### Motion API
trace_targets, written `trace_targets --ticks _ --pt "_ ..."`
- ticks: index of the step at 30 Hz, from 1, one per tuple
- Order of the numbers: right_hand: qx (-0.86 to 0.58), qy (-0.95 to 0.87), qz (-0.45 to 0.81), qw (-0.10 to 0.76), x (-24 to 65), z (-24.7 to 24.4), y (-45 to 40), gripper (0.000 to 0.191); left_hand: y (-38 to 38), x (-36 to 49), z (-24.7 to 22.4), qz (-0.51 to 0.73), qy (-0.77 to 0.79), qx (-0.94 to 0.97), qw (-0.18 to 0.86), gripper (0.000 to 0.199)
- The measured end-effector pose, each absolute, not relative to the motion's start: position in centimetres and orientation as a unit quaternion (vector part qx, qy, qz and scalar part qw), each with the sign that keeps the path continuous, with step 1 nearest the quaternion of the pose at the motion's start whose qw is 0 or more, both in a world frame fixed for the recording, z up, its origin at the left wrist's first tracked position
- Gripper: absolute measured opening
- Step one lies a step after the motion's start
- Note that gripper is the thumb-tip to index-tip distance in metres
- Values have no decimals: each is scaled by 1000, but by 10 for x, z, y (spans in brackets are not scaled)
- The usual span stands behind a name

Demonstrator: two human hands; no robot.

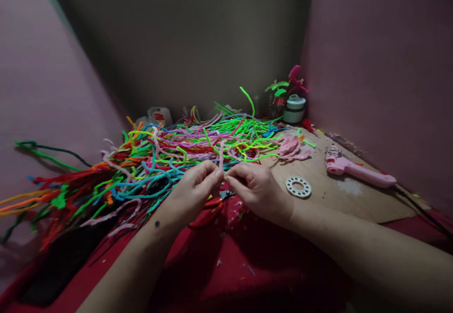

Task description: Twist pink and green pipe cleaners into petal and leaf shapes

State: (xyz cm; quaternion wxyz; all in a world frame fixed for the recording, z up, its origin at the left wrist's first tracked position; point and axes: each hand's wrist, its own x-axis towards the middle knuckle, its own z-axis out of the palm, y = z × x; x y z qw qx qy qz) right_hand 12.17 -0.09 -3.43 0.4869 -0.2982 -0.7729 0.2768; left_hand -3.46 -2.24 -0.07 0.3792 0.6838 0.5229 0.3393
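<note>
Close together at the centre, both hands have their fingers pinched. A pale pink fuzzy stem (222,155) rises from between the fingertips of my left hand (200,183). Almost touching it, my right hand (260,188) is closed in a pinch at the stem's lower end; its fingertips cover whatever piece they grip. Red-handled pliers or cutters (208,211) lie on the red cloth (226,266) just below the hands. Behind them spreads a big heap of coloured fuzzy stems (198,143). A pink fuzzy flower (290,148) rests right of the heap.
A pink glue gun (361,172) with a black cord lies on a brown board (318,209) at the right, near a white ring with holes (288,186). Behind are a pale jar (294,110) and fuzzy flowers (295,79). A dark flat object (60,266) lies front left.
</note>
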Motion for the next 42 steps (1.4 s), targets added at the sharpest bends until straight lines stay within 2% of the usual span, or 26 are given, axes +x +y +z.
trace_targets --ticks 4,7,11,14,19,24,29,34,42 --pt "-314 -649 546 427 121 -28 3 22 -18 -41 1 392 536 687 295 27" --pt "-327 -599 601 416 121 -25 4 22 -15 -44 1 403 533 674 313 24" --pt "-350 -580 607 415 121 -25 3 20 -14 -45 2 404 511 647 397 21" --pt "-364 -597 587 407 120 -23 2 21 -16 -44 5 398 515 634 418 21" --pt "-361 -628 559 404 122 -23 3 27 -16 -44 6 370 526 668 374 24" --pt "-308 -586 646 380 124 -28 9 24 -15 -46 8 352 540 679 350 26" --pt "-251 -524 722 376 124 -32 12 21 -17 -47 9 353 531 664 391 27" --pt "-284 -557 680 383 122 -27 8 24 -18 -42 10 345 542 659 391 26" --pt "-352 -592 612 388 119 -25 4 17 -17 -40 8 344 562 662 358 24"
